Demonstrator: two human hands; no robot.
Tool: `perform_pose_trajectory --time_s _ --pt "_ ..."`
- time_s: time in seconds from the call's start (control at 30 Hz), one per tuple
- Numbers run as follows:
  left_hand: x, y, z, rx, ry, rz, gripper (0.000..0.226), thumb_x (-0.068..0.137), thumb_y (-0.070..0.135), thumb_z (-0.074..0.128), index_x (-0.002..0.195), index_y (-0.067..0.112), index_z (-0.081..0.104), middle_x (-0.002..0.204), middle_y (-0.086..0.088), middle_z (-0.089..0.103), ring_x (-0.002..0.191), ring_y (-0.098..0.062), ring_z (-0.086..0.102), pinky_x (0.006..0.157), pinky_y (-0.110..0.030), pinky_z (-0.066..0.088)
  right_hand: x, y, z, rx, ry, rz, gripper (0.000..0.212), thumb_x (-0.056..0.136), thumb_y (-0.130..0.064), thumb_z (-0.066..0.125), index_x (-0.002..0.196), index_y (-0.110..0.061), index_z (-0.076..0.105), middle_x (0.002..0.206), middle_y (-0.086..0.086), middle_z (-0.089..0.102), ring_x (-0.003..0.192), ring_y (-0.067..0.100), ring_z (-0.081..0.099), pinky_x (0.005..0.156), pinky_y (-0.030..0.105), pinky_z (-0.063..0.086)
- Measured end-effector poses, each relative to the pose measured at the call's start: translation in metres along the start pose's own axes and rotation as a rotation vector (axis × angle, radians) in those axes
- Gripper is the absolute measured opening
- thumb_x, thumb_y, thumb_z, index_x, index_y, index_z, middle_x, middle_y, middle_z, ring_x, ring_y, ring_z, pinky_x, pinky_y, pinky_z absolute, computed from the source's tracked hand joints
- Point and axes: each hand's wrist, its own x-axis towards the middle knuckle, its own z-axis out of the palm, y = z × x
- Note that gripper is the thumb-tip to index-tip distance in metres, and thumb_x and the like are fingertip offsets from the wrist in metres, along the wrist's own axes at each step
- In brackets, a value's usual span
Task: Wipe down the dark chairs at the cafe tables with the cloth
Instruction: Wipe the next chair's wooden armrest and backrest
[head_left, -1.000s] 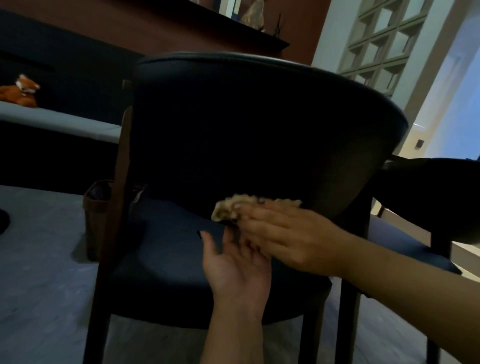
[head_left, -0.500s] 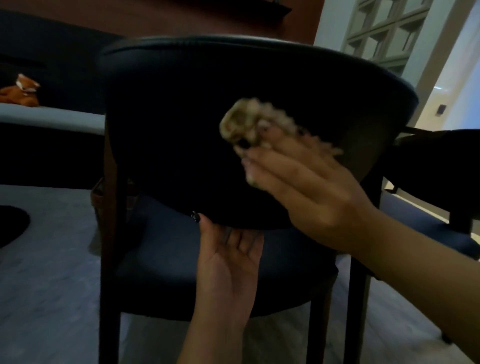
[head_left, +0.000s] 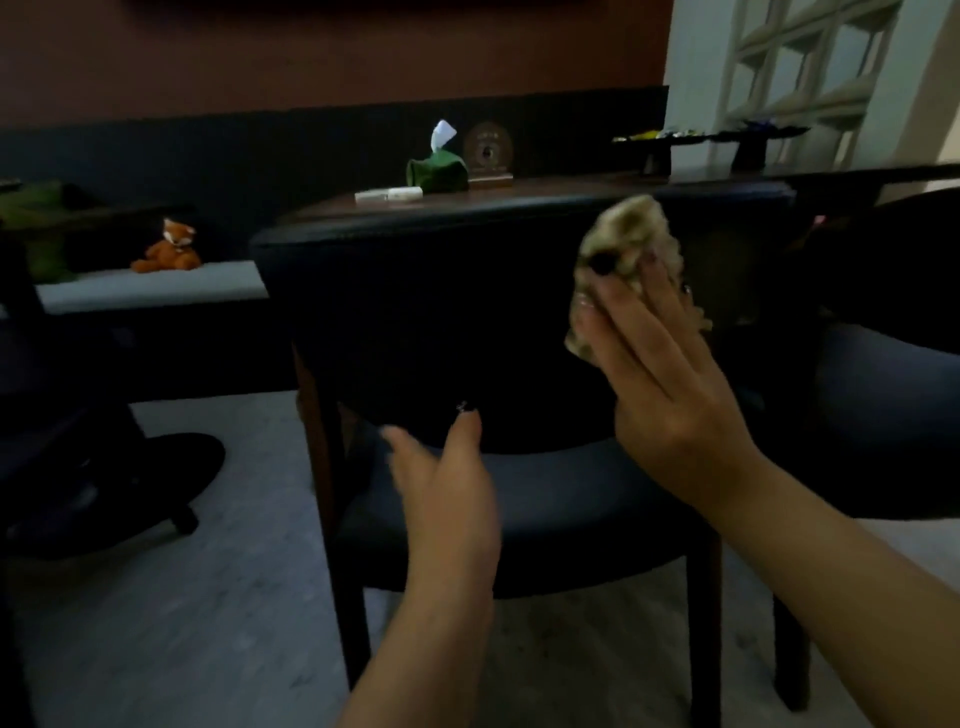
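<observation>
A dark chair (head_left: 415, 322) with a curved padded backrest and a dark blue seat stands right in front of me. My right hand (head_left: 660, 384) presses a crumpled beige cloth (head_left: 623, 244) flat against the upper right of the backrest, fingers straight. My left hand (head_left: 447, 483) hovers at the backrest's lower edge above the seat, fingers relaxed, holding nothing. A second dark chair (head_left: 883, 374) stands to the right.
Behind the chair is a dark table (head_left: 597, 189) carrying a green tissue holder (head_left: 436, 174), a small round wooden stand (head_left: 488, 153) and a white item. A bench (head_left: 156, 286) with an orange plush toy (head_left: 169, 249) runs along the left wall. Another dark chair base (head_left: 104, 483) sits on the grey floor at left.
My right hand has swept the cloth from the backrest's base up to its upper right. The left hand stayed low by the seat. My view rose, showing the table.
</observation>
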Motion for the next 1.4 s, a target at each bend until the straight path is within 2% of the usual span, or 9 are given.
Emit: perform_pose_trajectory --time_s 0.23,0.33,0.4,0.47,0.53,0.97,1.1,1.27,1.4 --pt "-0.029 0.053 0.057 0.712 0.148 1.035 0.091 0.090 0.040 0.050 0.154 0.008 -0.006 0.158 -0.018 -0.023 0.147 -0.030 -0.023 0.116 -0.056 -0.013 -0.008 0.008 -0.007 0.321 0.198 0.757 0.047 0.092 0.009 0.038 0.139 0.015 0.031 0.148 0.028 0.030 0.140 0.042 0.025 0.114 0.053 0.026" --pt "-0.015 0.076 0.076 1.153 0.157 1.364 0.078 0.092 0.047 0.044 0.154 0.007 0.020 0.159 -0.020 0.006 0.149 -0.036 0.002 0.117 -0.059 0.001 0.003 0.014 -0.005 0.443 0.309 0.950 0.048 0.095 0.003 0.040 0.143 0.007 0.032 0.151 0.019 0.031 0.143 0.028 0.026 0.117 0.043 0.025" --pt "0.001 0.100 0.087 1.299 0.125 1.528 0.061 0.095 0.048 0.040 0.142 0.010 0.047 0.137 -0.017 0.055 0.125 -0.033 0.053 0.103 -0.051 0.039 0.016 0.033 -0.006 0.530 0.377 1.152 0.046 0.098 -0.005 0.039 0.145 -0.004 0.035 0.151 0.009 0.036 0.141 0.017 0.030 0.116 0.033 0.027" --pt "0.013 0.117 0.096 1.362 0.108 1.581 0.047 0.097 0.047 0.039 0.108 0.012 0.069 0.080 -0.006 0.070 0.064 -0.022 0.064 0.056 -0.028 0.046 0.028 0.063 -0.008 0.619 0.428 1.347 0.040 0.099 -0.009 0.039 0.139 -0.009 0.045 0.139 0.005 0.049 0.127 0.012 0.047 0.103 0.016 0.039" --pt "0.018 0.121 0.102 1.392 0.115 1.577 0.045 0.098 0.045 0.040 0.079 0.013 0.065 0.060 -0.001 0.058 0.046 -0.016 0.047 0.047 -0.021 0.027 0.036 0.091 -0.007 0.703 0.466 1.461 0.029 0.099 -0.015 0.041 0.122 -0.011 0.057 0.113 0.002 0.061 0.097 0.005 0.058 0.075 0.006 0.044" --pt "0.016 0.114 0.107 1.366 0.142 1.570 0.047 0.099 0.044 0.043 0.072 0.011 0.063 0.056 -0.003 0.055 0.044 -0.018 0.043 0.049 -0.022 0.022 -0.029 0.150 0.046 0.750 0.259 1.933 0.023 0.091 -0.035 0.051 0.080 -0.019 0.066 0.090 0.005 0.064 0.091 0.024 0.060 0.092 0.046 0.048" --pt "0.018 0.113 0.107 1.348 0.130 1.589 0.047 0.099 0.044 0.042 0.073 0.011 0.063 0.056 -0.004 0.055 0.045 -0.019 0.045 0.049 -0.023 0.023 -0.018 0.152 0.040 0.758 0.349 1.996 0.023 0.096 -0.027 0.049 0.103 -0.013 0.065 0.089 0.006 0.060 0.085 0.023 0.057 0.078 0.034 0.048" --pt "0.019 0.112 0.106 1.327 0.136 1.586 0.047 0.098 0.045 0.042 0.073 0.011 0.063 0.057 -0.004 0.056 0.046 -0.018 0.044 0.051 -0.024 0.023 0.037 0.153 0.019 0.552 0.423 1.521 0.024 0.097 -0.024 0.044 0.101 -0.013 0.065 0.085 -0.004 0.062 0.078 0.007 0.058 0.069 0.023 0.043" --pt "0.017 0.113 0.106 1.285 0.136 1.580 0.046 0.098 0.044 0.043 0.072 0.012 0.063 0.055 -0.002 0.055 0.046 -0.016 0.040 0.051 -0.023 0.022 -0.011 0.119 0.032 0.468 0.306 1.711 0.031 0.102 -0.020 0.039 0.113 -0.002 0.060 0.094 0.004 0.060 0.091 0.018 0.058 0.072 0.017 0.034"
